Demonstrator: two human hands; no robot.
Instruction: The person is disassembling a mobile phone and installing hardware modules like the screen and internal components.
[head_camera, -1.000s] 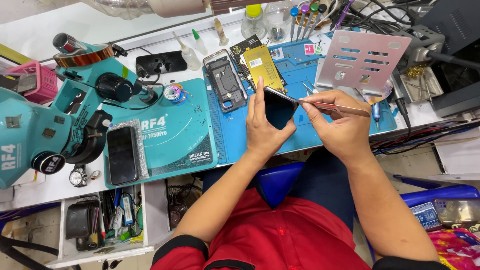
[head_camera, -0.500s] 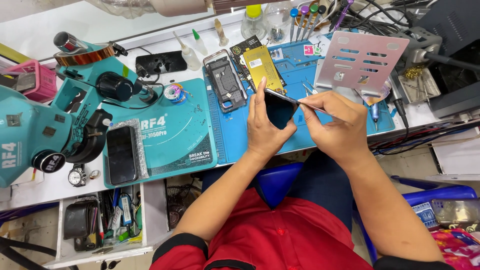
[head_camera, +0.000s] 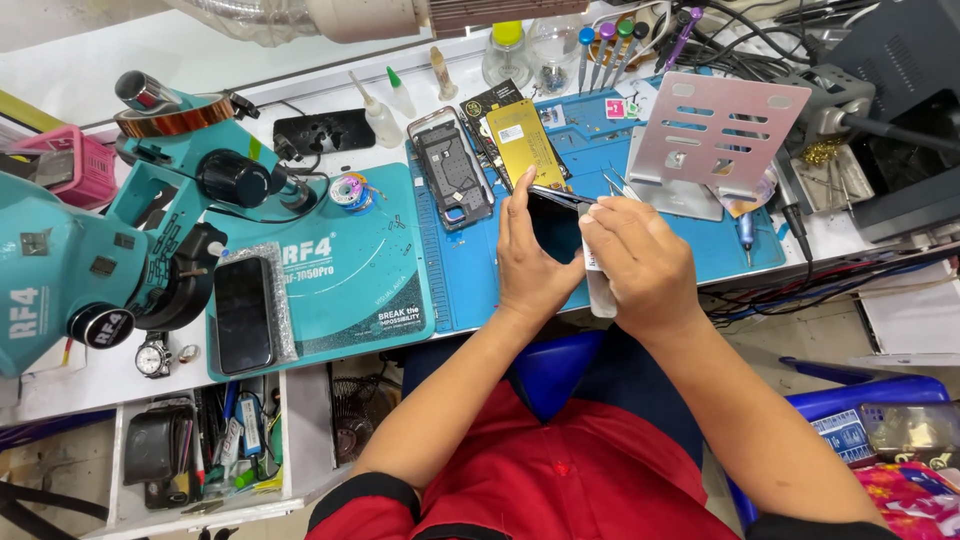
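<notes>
Over blue mat (head_camera: 470, 290), dark glossy phone (head_camera: 553, 228)

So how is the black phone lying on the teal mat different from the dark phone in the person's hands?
The black phone on the teal mat lies flat with nobody touching it; the dark phone in the hands is lifted off the blue mat and tilted. The lying phone rests on a crinkly clear wrapper; the held one is gripped by the left hand, while the right hand works at its edge. Both are dark, flat rectangles.
</notes>
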